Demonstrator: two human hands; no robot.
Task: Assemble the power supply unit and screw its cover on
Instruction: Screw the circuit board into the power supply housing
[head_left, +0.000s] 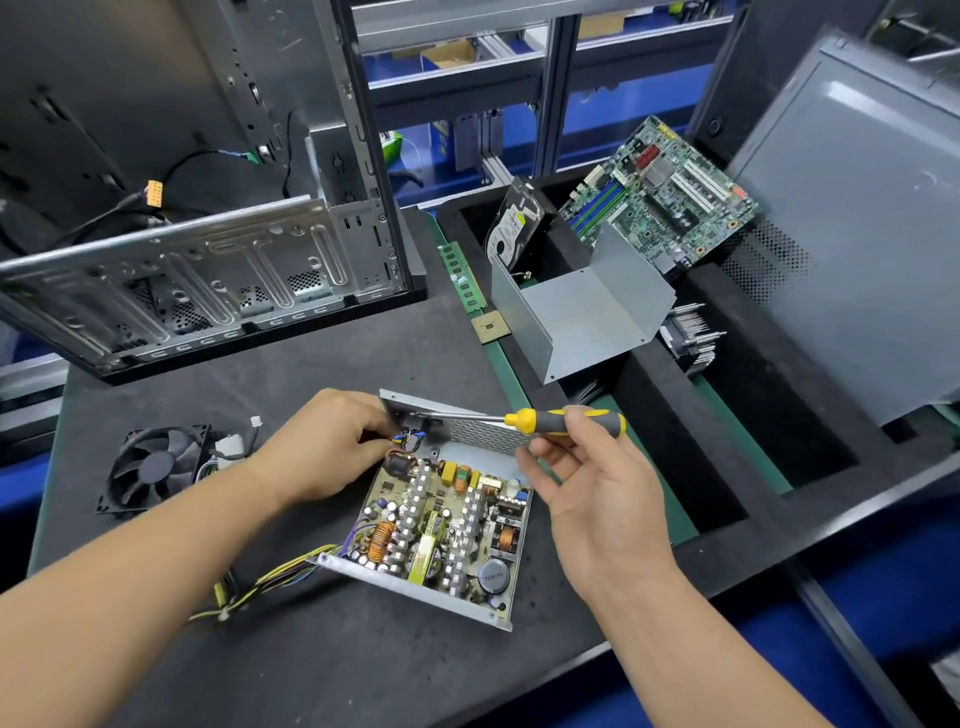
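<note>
The open power supply unit (441, 525) lies on the dark mat, its circuit board with coils and capacitors exposed, and yellow wires trail out at its left. My left hand (332, 441) grips its far left corner beside the socket wiring. My right hand (576, 457) pinches a yellow-and-black screwdriver (550, 421), whose shaft lies level and points left, tip at that same corner. The bent metal cover (582, 306) stands apart on the foam tray to the upper right. A black fan (156, 467) lies left of the unit.
An empty computer case (208, 208) stands at the back left. The black foam tray (675, 441) on the right holds a hard drive (511, 223), a motherboard (660, 192) and a heatsink (691, 332). A memory stick (462, 275) and a processor (488, 327) lie beside it. A grey side panel (857, 234) leans at far right.
</note>
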